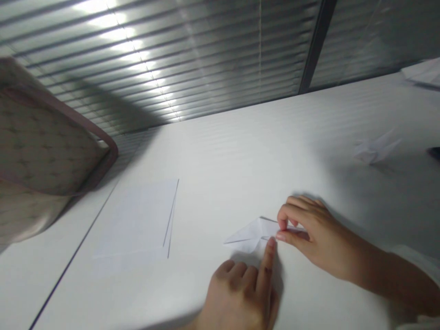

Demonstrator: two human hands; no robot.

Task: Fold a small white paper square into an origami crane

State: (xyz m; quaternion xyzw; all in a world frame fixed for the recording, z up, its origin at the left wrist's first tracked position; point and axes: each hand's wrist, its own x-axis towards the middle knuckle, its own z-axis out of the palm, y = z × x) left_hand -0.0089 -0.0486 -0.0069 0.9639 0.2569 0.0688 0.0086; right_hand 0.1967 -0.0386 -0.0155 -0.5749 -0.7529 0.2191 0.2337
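A small piece of white folded paper [250,234] lies on the white table [240,151] near the front. My right hand [311,236] pinches its right end between thumb and forefinger. My left hand [240,293] rests just below the paper with its fingers curled, and its forefinger is stretched out so the tip presses on the paper next to my right thumb.
A stack of flat white sheets [140,220] lies to the left of the folded piece. A folded white paper figure [376,149] sits at the far right. A patterned cushion with a pink border [44,151] leans at the left. Window blinds [178,50] run behind the table.
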